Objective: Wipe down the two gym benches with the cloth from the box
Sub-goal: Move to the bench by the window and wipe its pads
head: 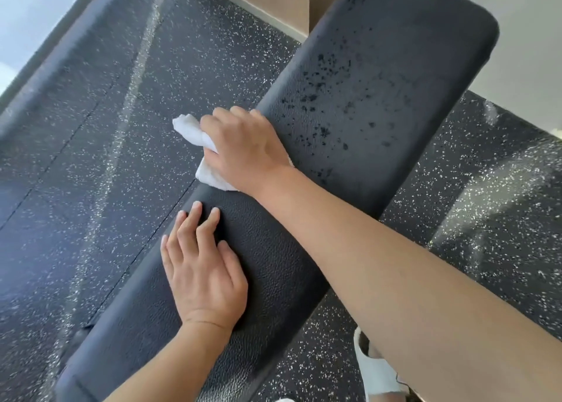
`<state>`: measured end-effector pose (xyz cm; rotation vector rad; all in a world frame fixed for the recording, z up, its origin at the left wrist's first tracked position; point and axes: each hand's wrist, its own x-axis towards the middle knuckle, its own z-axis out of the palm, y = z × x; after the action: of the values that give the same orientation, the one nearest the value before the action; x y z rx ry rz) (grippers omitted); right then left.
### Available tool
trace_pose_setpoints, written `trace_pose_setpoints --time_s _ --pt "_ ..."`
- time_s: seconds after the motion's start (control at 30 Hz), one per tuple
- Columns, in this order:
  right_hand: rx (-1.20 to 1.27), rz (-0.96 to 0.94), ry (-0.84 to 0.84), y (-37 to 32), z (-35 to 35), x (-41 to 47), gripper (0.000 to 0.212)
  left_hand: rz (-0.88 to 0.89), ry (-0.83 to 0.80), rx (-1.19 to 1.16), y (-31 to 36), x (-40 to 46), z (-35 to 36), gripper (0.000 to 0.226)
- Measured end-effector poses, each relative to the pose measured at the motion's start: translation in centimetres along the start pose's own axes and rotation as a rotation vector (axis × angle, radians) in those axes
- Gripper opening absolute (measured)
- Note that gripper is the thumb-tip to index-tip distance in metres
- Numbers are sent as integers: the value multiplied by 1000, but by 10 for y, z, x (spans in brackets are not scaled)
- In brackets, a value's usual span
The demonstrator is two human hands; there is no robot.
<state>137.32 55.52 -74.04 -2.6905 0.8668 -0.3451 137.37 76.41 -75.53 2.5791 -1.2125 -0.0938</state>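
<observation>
A black padded gym bench (380,76) runs diagonally from lower left to upper right. Its far pad is dotted with dark wet spots. My right hand (243,149) grips a white cloth (194,137) at the pad's left edge, near the gap between the far pad and the near pad (273,264). The cloth bunches out from under my fingers over the edge. My left hand (203,267) lies flat on the near pad, fingers spread, holding nothing. A second bench and the box are not in view.
Black rubber floor with white speckles (106,158) surrounds the bench. A beige wall base (267,9) stands at the top, a window edge at the far left. A foot in a white sandal (377,368) is at the bottom right.
</observation>
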Motion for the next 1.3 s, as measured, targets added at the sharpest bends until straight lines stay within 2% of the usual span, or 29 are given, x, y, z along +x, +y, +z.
trace_pose_setpoints --time_s 0.13,0.27,0.37,0.47,0.53,0.63,0.73,0.83,0.97,1.07,1.17,1.23,1.3 --pt "125 -75 61 12 -12 -92 22 -1 -16 0 -2 -1 1 46" --pt "176 -249 -1 55 -30 -172 17 -13 -10 5 -1 -1 0 48" --pt "179 -397 -50 72 -34 -159 14 -16 -10 16 -2 -1 0 48" --pt "161 -489 -54 69 -31 -107 17 -18 -16 6 -2 0 -1 47" --pt "174 -429 -34 64 -26 -58 21 -21 -21 11 -1 0 -1 47" --pt "109 -182 6 46 -14 15 19 -20 -20 23 -2 -1 -2 48" --pt "76 -77 20 28 -4 37 17 -14 -16 30 -2 -1 -1 48" --pt "90 -94 39 23 -10 -2 18 -14 -24 17 -3 -1 -3 48" --pt "139 -140 -7 19 -19 -104 19 -14 -38 -4 -1 0 -6 48" --pt "131 -294 -49 28 -24 -153 16 -14 -53 -39 -1 0 -9 48" --pt "39 -469 -41 48 -29 -132 16 -19 -87 -75 0 0 -16 49" --pt "22 -341 14 52 -30 -101 19 -13 -116 -106 -3 1 -22 48" --pt "35 -85 21 45 -28 -76 21 37 -172 -127 -9 1 -31 53"
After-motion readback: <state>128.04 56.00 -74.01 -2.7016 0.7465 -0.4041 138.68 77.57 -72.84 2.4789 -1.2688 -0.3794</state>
